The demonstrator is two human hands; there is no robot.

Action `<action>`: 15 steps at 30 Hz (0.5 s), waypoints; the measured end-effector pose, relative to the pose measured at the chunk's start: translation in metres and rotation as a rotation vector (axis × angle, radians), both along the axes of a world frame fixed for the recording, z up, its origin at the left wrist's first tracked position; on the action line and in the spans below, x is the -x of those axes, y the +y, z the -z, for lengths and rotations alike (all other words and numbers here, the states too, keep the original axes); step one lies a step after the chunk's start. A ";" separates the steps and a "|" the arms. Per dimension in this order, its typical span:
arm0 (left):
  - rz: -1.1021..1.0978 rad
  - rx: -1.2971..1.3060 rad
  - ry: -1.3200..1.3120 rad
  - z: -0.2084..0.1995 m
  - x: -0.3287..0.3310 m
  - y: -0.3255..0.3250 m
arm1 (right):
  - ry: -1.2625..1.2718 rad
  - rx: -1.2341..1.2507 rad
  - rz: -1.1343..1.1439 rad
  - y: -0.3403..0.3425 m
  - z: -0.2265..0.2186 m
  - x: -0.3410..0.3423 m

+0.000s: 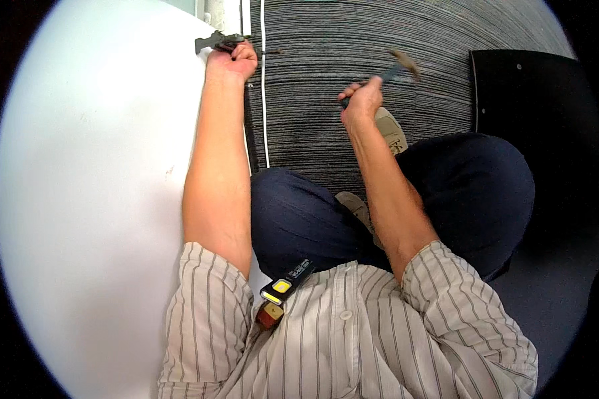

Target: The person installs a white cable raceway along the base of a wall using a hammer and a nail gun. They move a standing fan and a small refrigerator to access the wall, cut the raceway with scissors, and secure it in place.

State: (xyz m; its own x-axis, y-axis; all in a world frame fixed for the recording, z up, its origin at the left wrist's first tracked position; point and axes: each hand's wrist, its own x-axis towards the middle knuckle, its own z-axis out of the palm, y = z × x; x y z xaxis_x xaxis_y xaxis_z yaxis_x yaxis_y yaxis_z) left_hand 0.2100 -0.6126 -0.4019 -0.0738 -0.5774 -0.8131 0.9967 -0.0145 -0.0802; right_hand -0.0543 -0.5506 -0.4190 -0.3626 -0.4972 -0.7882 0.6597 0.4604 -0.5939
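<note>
My right hand (pixel 364 100) is closed round the dark grip of a hammer (pixel 396 68), raised over the carpet; its brownish head is smeared by motion. At the far left, by the white wall, my left hand (pixel 241 61) is closed on a dark, angular metal tool (pixel 218 42). A blocky end of that tool sticks out to the left of my fist, against the white surface. A thin dark rod (pixel 271 52) juts out to the right of the fingers; I cannot tell whether it belongs to the same tool. The hammer and the left hand are well apart.
The white wall (pixel 100 166) fills the left side. A white cable (pixel 264 106) runs along the grey striped carpet (pixel 306 126) beside it. A black panel (pixel 539 93) stands at the right. My bent knees and a beige shoe (pixel 391 130) are below my hands. A small lamp (pixel 286 282) hangs at my shirt.
</note>
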 end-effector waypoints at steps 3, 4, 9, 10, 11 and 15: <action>0.003 0.017 0.013 0.003 -0.009 -0.001 | -0.005 0.025 -0.153 0.021 -0.035 -0.051; 0.007 0.002 0.020 0.004 -0.008 -0.001 | -0.062 0.082 -0.414 0.041 -0.022 -0.072; -0.007 0.052 -0.009 -0.007 -0.011 -0.006 | -0.143 -0.026 -0.504 -0.019 -0.013 -0.021; 0.018 0.055 -0.006 -0.008 -0.007 -0.003 | -0.035 -0.010 -0.286 -0.022 -0.029 -0.010; 0.017 0.027 -0.038 -0.006 -0.007 0.002 | -0.002 0.008 -0.042 -0.016 -0.023 -0.010; 0.007 0.012 -0.002 -0.008 -0.017 0.002 | -0.076 -0.047 -0.266 0.006 -0.032 -0.048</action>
State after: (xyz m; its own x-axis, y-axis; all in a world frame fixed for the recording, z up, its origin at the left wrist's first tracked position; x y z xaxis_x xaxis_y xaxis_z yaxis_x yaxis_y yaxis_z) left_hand 0.2267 -0.6105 -0.3938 -0.0762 -0.5863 -0.8065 0.9967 -0.0229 -0.0775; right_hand -0.0067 -0.5447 -0.3873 -0.1635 -0.5292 -0.8326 0.5536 0.6494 -0.5215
